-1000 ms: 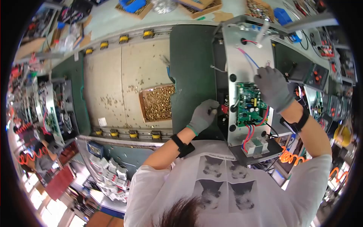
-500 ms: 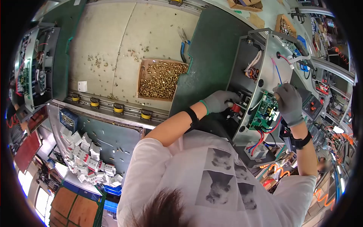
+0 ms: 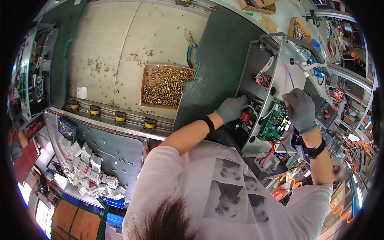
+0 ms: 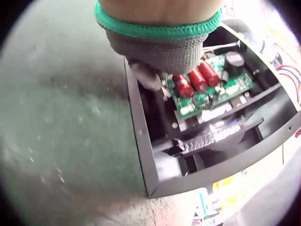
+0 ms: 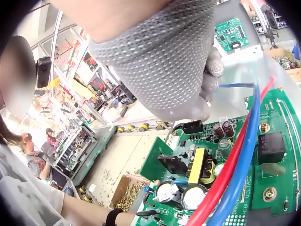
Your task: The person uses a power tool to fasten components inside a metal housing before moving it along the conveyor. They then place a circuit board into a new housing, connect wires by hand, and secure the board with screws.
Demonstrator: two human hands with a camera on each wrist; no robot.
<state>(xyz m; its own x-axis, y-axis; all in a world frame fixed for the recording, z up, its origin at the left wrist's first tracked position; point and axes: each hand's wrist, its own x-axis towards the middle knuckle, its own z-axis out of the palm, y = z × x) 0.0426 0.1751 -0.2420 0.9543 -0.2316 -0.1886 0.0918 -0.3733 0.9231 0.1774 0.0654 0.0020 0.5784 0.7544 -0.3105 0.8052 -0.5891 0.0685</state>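
Upper right in the head view, a metal chassis has a tilted silver panel (image 3: 286, 52) bearing a green circuit board (image 3: 276, 120). My gloved right hand (image 3: 300, 110) is over that board, fingers curled at the end of a blue wire (image 3: 291, 82). The right wrist view shows the blue wire (image 5: 251, 141) running to the curled fingertips beside a red wire (image 5: 225, 179). My gloved left hand (image 3: 232, 109) reaches over the chassis edge (image 4: 141, 136), beside red cylindrical parts (image 4: 197, 79) on a lower board. Its fingertips are partly hidden; whether they grip anything is unclear.
A box of brass-coloured fasteners (image 3: 166, 86) stands on the bench, with loose ones scattered left of it. Blue-handled pliers (image 3: 189, 52) lie behind the box. White parts (image 3: 86, 168) are piled at lower left. A transformer (image 3: 267, 162) sits near the chassis's front end.
The head view has turned and shifted since the oldest frame. My left hand has moved from beside the chassis to its inside edge. My right hand stays over the board, its fingers near the blue wire.
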